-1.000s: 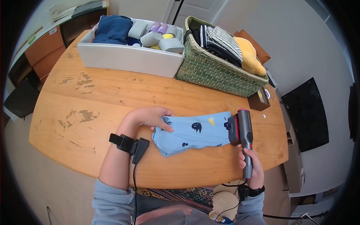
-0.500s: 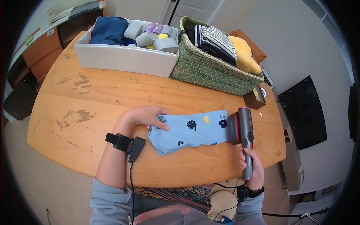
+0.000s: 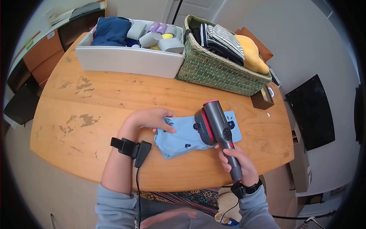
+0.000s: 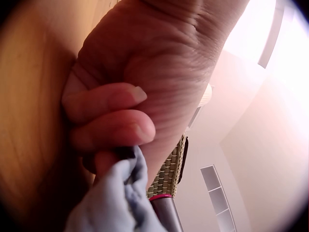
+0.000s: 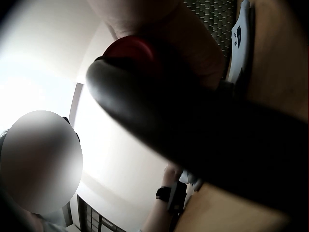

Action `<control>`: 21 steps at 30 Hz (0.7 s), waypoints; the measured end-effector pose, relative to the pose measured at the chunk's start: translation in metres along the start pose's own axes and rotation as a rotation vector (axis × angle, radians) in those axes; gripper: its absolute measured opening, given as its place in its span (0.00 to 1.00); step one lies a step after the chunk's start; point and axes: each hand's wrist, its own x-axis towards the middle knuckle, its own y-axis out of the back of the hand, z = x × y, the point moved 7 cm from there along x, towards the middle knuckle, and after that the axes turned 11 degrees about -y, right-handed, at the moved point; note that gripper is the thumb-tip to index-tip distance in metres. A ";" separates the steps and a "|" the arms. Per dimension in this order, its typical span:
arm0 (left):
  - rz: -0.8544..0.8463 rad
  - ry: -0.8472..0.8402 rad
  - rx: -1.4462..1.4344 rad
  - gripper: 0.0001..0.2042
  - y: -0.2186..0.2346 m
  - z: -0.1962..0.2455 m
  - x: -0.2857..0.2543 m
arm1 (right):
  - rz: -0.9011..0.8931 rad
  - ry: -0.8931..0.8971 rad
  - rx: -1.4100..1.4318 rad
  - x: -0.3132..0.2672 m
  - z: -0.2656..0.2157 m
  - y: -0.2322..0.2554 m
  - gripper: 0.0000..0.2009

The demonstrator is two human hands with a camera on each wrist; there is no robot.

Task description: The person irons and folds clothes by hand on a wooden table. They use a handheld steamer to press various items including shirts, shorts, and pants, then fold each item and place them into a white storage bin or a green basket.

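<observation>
The left hand [image 3: 155, 119] pinches the left end of the blue cloth [image 3: 177, 133], thumb on top; if that pinch loosened, the cloth could probably slide or bunch. The right hand's [image 3: 239, 163] fingers are wrapped round the handle of the steamer [image 3: 219, 124], whose head is over the middle of the cloth (whether it presses or just hovers, I cannot tell). If hot, it could burn the left thumb should it stray that way, and a tilt might press in a crease. The cloth lies on the table [image 3: 114, 99], whose bare wood could suffer from heat or damp; the basket [image 3: 223, 78] stands well apart.
</observation>
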 end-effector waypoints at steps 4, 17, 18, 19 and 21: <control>0.001 -0.001 0.002 0.23 0.000 0.001 0.000 | 0.023 0.010 0.086 0.002 -0.003 0.013 0.16; -0.009 0.024 0.021 0.23 -0.001 0.003 0.000 | 0.174 0.141 0.125 -0.023 -0.004 0.084 0.15; -0.006 0.026 0.023 0.23 -0.001 0.004 -0.001 | 0.196 0.146 0.138 -0.027 -0.004 0.088 0.15; -0.009 0.026 0.024 0.23 -0.001 0.004 -0.001 | 0.197 0.146 0.141 -0.029 -0.003 0.091 0.15; -0.012 0.026 0.052 0.23 0.000 0.005 -0.001 | 0.249 0.187 0.174 -0.034 -0.004 0.105 0.15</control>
